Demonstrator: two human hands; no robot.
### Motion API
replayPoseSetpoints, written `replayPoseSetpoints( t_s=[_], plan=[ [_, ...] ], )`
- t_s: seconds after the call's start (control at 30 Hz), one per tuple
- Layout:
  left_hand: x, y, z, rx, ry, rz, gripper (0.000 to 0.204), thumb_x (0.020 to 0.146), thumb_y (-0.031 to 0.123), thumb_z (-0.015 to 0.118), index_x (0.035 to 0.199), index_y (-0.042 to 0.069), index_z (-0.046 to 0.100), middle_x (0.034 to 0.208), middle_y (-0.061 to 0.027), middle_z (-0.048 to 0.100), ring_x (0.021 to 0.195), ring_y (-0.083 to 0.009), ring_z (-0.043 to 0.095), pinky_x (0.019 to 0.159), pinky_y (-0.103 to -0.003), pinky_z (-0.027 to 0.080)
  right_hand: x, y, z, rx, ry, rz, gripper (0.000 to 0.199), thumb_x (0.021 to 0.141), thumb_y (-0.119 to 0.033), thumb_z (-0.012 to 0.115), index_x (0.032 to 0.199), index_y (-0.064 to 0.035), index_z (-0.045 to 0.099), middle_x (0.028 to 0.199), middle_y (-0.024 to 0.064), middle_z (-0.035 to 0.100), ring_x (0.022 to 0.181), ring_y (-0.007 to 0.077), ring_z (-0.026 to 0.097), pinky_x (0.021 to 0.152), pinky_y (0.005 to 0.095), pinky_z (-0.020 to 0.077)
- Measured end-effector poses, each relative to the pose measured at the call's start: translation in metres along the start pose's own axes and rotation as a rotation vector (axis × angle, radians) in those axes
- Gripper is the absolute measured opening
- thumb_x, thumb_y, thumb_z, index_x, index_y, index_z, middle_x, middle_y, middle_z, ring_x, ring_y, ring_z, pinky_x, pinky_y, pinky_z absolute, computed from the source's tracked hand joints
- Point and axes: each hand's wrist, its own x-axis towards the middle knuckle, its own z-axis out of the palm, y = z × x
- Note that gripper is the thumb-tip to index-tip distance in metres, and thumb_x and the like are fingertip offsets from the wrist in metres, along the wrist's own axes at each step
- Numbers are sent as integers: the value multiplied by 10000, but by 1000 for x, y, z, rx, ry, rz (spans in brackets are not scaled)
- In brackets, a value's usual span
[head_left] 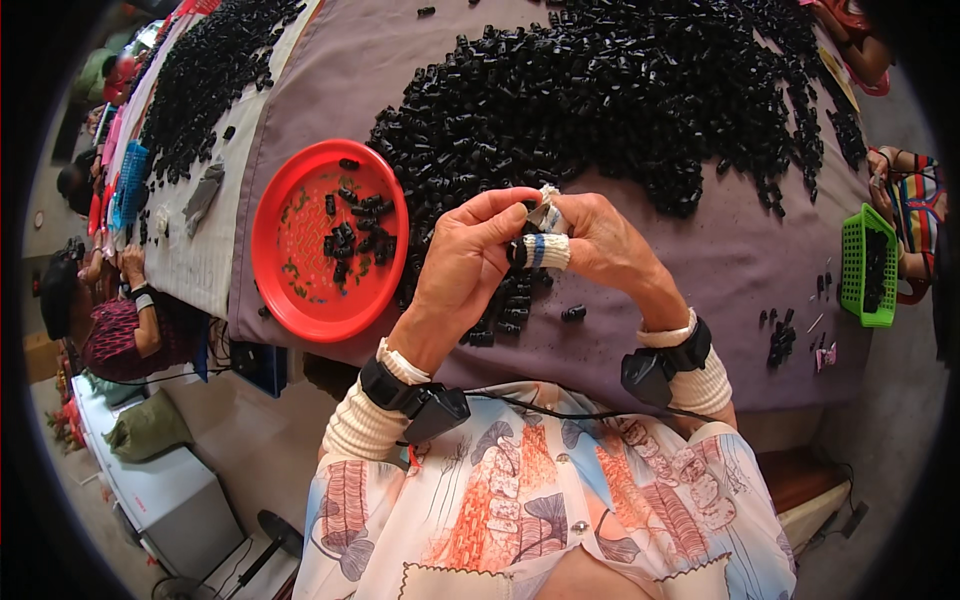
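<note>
a purple-clothed table carries a heap of small black parts and a red plate.

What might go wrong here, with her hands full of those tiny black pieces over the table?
The small black part pinched between the left hand and right hand sits over loose pieces near the table edge; if it slips, it may roll off. A forearm sweep could also push the black pile around, or nudge the red plate, which seems to sit close to the edge.
</note>
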Motion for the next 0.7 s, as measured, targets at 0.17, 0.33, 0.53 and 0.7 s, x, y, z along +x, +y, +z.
replayPoseSetpoints(
  t_s=[0.17, 0.33, 0.53, 0.7],
  plan=[
    [-3, 5, -3, -34, 32, 17, 208, 873, 69, 528, 1050, -32, 566, 920, -88, 606, 781, -124, 584, 728, -263, 498, 1, -2, 3, 42, 5, -12, 352, 708, -310, 710, 646, -16, 526, 562, 0, 450, 528, 96, 403, 477, 281, 347],
    [-17, 34, -41, 199, 227, 282, 248, 880, 76, 519, 1106, -24, 537, 880, -77, 594, 719, -115, 564, 670, -243, 473, -6, -12, -10, 10, 65, 19, 305, 752, -299, 670, 714, -23, 546, 589, -19, 469, 551, 68, 403, 483, 266, 353],
    [-49, 61, -91, 866, 609, 491, 221, 848, 71, 577, 1056, -2, 587, 883, -41, 611, 761, -77, 567, 665, -209, 464, -13, -16, -32, 66, 141, 138, 147, 789, -171, 519, 689, -64, 517, 543, -17, 444, 449, 57, 417, 419, 220, 341],
    [-31, 16, -22, 1476, 187, 641, 222, 733, 57, 654, 951, 24, 631, 830, -92, 610, 761, -178, 584, 688, -275, 464, -12, -12, -33, 57, 174, 127, 135, 798, -161, 504, 697, -71, 509, 514, -28, 425, 417, 48, 396, 382, 219, 297]
  ],
)
